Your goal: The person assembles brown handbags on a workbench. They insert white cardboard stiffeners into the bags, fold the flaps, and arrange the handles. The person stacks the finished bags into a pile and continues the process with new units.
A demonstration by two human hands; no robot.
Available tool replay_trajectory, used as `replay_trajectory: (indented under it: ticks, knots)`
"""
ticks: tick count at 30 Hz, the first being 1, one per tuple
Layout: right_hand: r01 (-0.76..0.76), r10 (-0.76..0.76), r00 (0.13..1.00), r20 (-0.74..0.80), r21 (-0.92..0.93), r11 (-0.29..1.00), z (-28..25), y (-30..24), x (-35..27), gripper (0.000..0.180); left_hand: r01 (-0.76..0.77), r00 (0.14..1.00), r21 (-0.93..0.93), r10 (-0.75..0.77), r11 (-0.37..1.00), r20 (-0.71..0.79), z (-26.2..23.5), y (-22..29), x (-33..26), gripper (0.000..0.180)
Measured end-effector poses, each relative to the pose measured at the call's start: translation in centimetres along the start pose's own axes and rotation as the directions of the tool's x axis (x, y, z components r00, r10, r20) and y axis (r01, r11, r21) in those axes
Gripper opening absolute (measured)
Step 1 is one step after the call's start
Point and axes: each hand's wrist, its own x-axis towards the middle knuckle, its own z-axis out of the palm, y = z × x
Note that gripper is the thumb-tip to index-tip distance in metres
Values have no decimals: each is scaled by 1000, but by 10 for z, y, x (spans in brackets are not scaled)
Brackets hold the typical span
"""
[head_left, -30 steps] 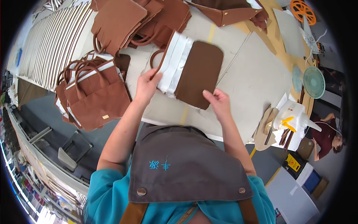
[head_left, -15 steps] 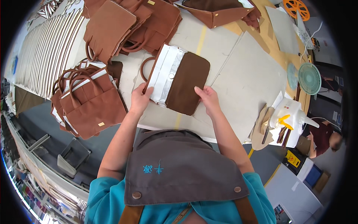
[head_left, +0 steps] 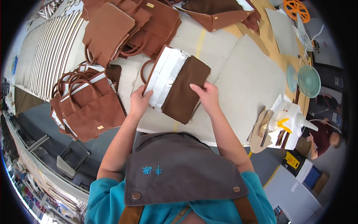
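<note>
- The bag [head_left: 175,87] under both hands is dark brown, with a white lining strip showing beside the left hand [head_left: 138,101] and a small silver snap in it.
- Its handle [head_left: 144,71], beyond the left hand, is reddish brown.
- The pile of bags [head_left: 89,108] left of the left hand is rust brown with white bands.
- The table [head_left: 242,78] beyond the right hand [head_left: 207,98] is pale grey with a yellow stripe.
- The fan [head_left: 308,81] far right of the right hand is mint green.
- The reel [head_left: 296,9] far beyond it is orange.
- The apron [head_left: 179,171] below the hands is grey-brown with blue stitching; the shirt [head_left: 108,201] is teal.
</note>
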Motion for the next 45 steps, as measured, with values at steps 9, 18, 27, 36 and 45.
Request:
replay_trajectory:
  ticks: [9, 18, 27, 36, 45]
  knots:
    - [289, -291, 948, 132, 35, 957, -4, -60, -75, 11, 157, 987, -393, -127, 906, 100, 4, 7, -22, 16]
    - [360, -381, 874, 300, 127, 924, -5, -82, -92, 21, -616, 754, 258, 652, 745, -83, -22, 118, -18, 41]
    - [400, -415, 850, 323, 115, 909, -1, -88, -99, 15, -742, 659, 314, 730, 592, 181, -24, 159, -18, 28]
    - [379, -403, 871, 281, 139, 915, -2, -88, -104, 12, -715, 697, 226, 698, 661, 164, -30, 152, -23, 24]
    - [423, -418, 845, 334, 61, 904, -4, -90, -106, 11, -687, 727, 182, 658, 704, 197, -34, 157, -25, 16]
